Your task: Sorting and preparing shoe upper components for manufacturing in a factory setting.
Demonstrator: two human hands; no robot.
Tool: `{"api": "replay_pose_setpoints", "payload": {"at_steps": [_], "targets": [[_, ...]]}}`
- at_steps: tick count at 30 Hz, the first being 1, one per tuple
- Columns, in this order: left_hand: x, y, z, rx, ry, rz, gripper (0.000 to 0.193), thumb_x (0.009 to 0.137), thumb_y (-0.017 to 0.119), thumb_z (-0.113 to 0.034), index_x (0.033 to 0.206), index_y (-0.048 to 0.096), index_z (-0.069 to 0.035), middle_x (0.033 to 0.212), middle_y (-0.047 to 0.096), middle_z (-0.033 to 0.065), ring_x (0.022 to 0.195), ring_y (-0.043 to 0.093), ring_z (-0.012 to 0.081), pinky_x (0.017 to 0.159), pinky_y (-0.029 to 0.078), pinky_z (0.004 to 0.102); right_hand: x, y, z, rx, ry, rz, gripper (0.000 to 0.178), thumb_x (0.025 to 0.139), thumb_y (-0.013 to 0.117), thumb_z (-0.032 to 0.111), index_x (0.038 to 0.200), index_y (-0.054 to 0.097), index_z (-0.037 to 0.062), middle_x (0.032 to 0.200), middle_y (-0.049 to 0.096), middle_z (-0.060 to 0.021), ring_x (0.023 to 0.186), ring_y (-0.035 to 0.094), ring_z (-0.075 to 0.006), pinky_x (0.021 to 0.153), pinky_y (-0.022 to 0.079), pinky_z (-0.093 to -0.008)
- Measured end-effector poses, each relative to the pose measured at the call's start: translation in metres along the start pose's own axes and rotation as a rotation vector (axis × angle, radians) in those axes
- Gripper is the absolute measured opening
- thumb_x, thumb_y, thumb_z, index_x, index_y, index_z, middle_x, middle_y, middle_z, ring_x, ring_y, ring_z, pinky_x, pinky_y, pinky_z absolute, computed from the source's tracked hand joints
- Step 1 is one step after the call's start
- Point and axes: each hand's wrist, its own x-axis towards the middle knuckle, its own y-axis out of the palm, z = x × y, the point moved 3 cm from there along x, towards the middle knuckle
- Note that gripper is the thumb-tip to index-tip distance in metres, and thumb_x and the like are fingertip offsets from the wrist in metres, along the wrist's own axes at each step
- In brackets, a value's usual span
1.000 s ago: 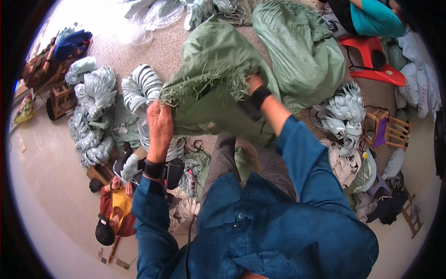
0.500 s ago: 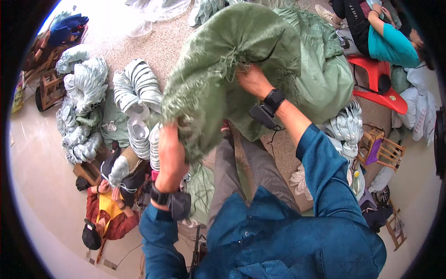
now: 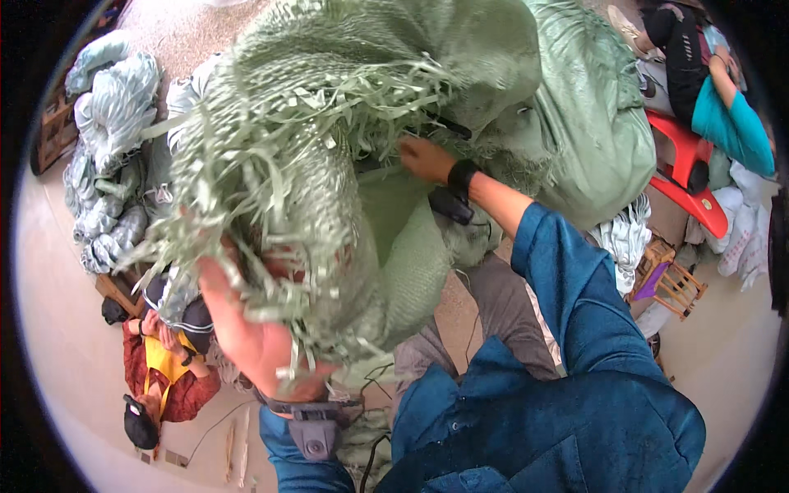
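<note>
Raggedly fringed green sack (image 3: 329,177) (woven).

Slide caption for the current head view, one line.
Left hand and right hand at the frayed mouth of a green woven sack, a fuller green sack to the right.

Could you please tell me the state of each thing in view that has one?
Green woven sack: held up, mouth open, edge frayed
Left hand: among the frayed strips, fingers partly hidden
Right hand: closed on the sack's edge
Second green sack: bulging, creased
Pale bundles: heaped at the left
</note>
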Motion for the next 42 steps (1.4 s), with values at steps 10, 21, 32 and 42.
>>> {"api": "replay_pose_setpoints", "payload": {"at_steps": [10,21,32,42], "targets": [[0.006,-0.04,0.102,0.28,-0.108,-0.195,0.052,0.106,0.036,-0.038,0.143,0.041,-0.002,0.127,0.055,0.0117,0.105,0.057,0.0204,0.088,0.047,0.0318,0.05,-0.024,-0.156,-0.097,0.392,-0.146,0.041,0.091,0.064,0.026,0.126,0.06,0.004,0.111,0.067,-0.0145,0.096,0.063,-0.0232,0.089,0.049,-0.036],[0.017,-0.066,0.2,0.336,-0.4,0.078,0.04,0.104,0.041,-0.025,0.134,0.049,0.0,0.123,0.06,0.0088,0.107,0.061,0.0223,0.095,0.048,0.0347,0.047,-0.056,-0.203,-0.025,0.485,-0.503,0.042,0.091,0.065,0.025,0.126,0.06,0.0037,0.112,0.067,-0.0132,0.096,0.063,-0.0225,0.089,0.049,-0.0363],[0.001,-0.031,0.168,0.401,-0.139,0.383,0.026,0.077,0.065,-0.001,0.103,0.066,0.003,0.104,0.069,0.014,0.091,0.065,0.0215,0.082,0.05,0.0323,0.076,-0.071,-0.182,0.138,0.41,-0.632,0.042,0.091,0.066,0.025,0.126,0.059,0.0035,0.113,0.067,-0.0118,0.097,0.063,-0.0219,0.089,0.049,-0.0365],[-0.008,-0.072,0.118,0.341,0.046,0.289,0.019,0.092,0.051,-0.003,0.105,0.063,0.003,0.09,0.065,0.0019,0.083,0.056,0.0089,0.077,0.047,0.0251,-0.063,-0.12,-0.023,0.486,0.093,-0.57,0.043,0.091,0.067,0.025,0.127,0.059,0.0032,0.113,0.067,-0.0106,0.097,0.063,-0.0213,0.089,0.049,-0.0368]]}}
